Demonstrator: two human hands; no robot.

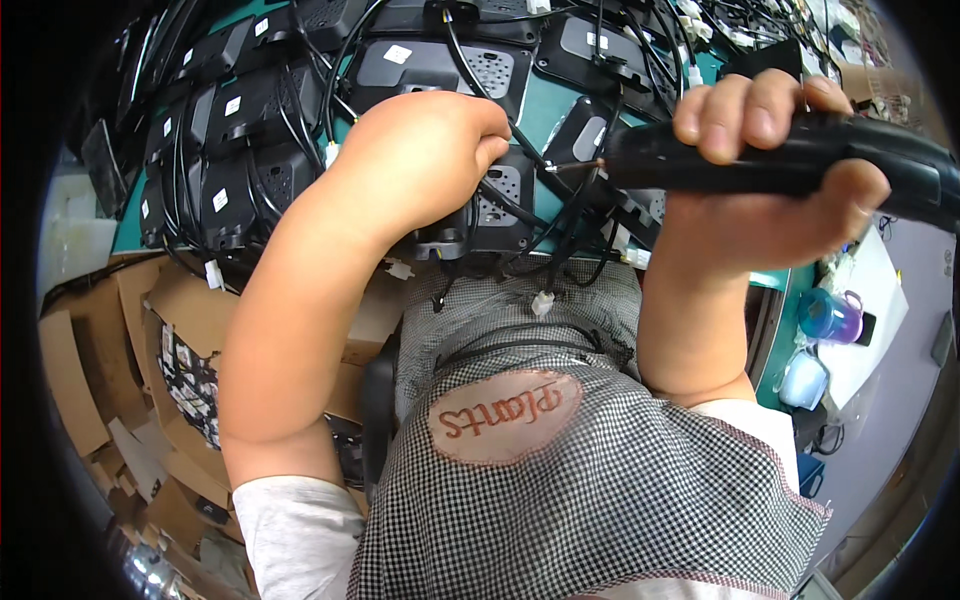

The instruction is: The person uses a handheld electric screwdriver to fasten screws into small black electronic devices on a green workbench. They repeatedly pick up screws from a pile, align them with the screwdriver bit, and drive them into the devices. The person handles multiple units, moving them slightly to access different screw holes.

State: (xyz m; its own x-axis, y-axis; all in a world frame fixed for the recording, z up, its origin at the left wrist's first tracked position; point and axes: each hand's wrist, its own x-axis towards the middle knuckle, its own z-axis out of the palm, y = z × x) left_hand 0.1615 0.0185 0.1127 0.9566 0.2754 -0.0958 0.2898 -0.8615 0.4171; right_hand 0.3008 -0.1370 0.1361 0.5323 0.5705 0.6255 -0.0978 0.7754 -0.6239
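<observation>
My right hand [755,120] is wrapped round a long black powered screwdriver [650,160], held level above the right side of the bench. Its thin bit [580,165] points left, with a small silvery piece at the tip, close to a black cable [525,140]. My left hand [475,135] is closed in a pinch just left of that tip. The cable runs past its fingertips, but whatever they hold is hidden. Under both hands lie black plastic housings [375,70] with cables and white connectors [543,303].
More black housings [225,200] stand in rows at left on the green bench [130,225]. Cardboard boxes [75,380] are on the floor at left. At right are a blue-purple cup [830,315] and a clear container [803,380]. A checked apron [600,480] covers my lap.
</observation>
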